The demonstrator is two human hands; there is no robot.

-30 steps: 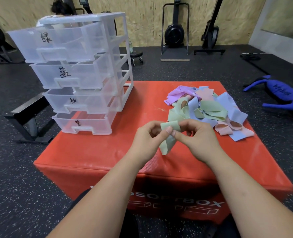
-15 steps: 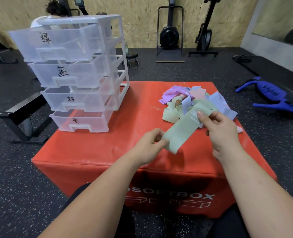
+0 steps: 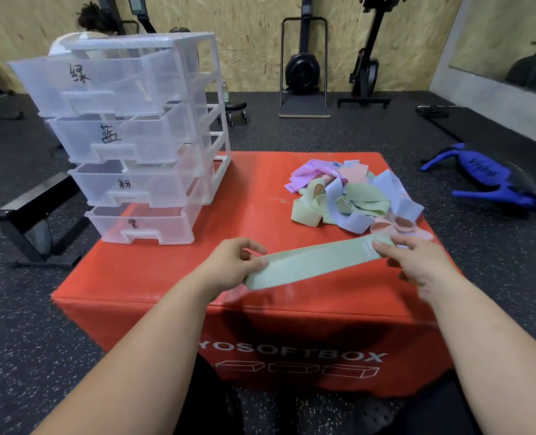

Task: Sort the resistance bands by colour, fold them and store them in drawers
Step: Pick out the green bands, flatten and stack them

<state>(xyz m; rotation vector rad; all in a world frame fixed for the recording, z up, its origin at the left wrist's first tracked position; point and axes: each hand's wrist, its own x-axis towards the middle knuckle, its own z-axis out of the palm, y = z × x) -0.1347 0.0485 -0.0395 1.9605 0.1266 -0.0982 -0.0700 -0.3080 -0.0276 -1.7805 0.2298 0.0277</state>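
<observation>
At the far left of the red box (image 3: 166,277) stands the clear drawer tower (image 3: 134,136), four drawers pulled partly out, the top drawer (image 3: 103,83) marked with the character for green. To its right the left hand (image 3: 232,265) pinches the near end of a pale green band (image 3: 316,262) between thumb and fingertips, low and close to the person. The band runs flat and stretched out from there, its long axis slanting up and away to the right, just above the box top, whether touching it I cannot tell. At the far end the right hand (image 3: 417,262) grasps the other end, thumb on top near a faint printed label. Behind that hand, well clear of the stretched band, lies the unsorted pile of bands (image 3: 354,196) in green, blue, pink and purple. The fold, I judge, turns on this axis: one end must travel along it to meet the other, and the left hand is the nearer to the green drawer.
</observation>
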